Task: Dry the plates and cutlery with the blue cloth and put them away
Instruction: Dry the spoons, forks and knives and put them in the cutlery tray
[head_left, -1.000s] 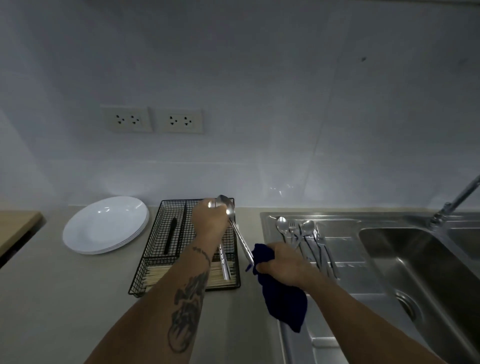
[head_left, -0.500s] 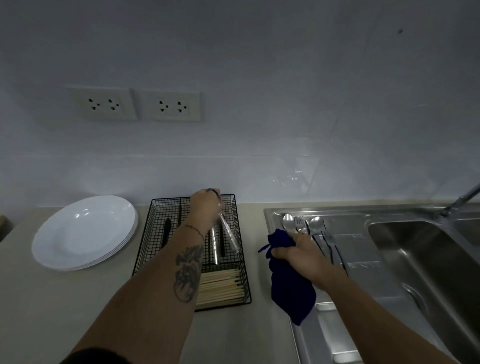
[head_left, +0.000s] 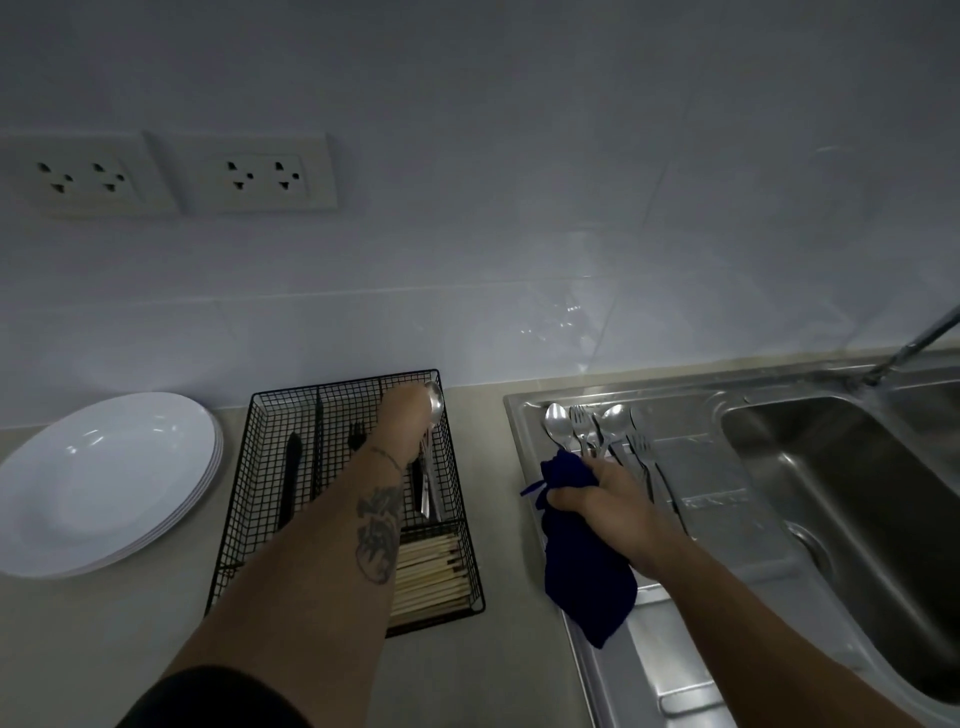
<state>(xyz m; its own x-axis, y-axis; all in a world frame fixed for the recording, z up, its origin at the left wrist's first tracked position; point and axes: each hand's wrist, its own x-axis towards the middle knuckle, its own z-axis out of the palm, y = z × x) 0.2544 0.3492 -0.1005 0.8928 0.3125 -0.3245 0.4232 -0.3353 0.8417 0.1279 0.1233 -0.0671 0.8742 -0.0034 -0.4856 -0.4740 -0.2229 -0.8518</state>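
Holding dark blue cloth (head_left: 582, 551) in right hand (head_left: 618, 506); wet steel spoons and forks (head_left: 597, 431) just beyond fingertips, handles pointing back; left hand (head_left: 408, 415) pinching shiny steel spoon (head_left: 434, 410) over black wire cutlery basket (head_left: 270, 467).

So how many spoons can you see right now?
3: one spoon at the left hand over the wire basket, two spoons on the draining board. Others may be hidden.

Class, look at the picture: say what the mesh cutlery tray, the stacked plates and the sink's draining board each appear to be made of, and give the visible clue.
Cutlery tray: thin black wire mesh, probably coated metal, as its open grid shows.
Plates: glossy white, ceramic or melamine; highlights show, but the look cannot settle which.
Draining board: brushed stainless steel, grey with soft reflections.
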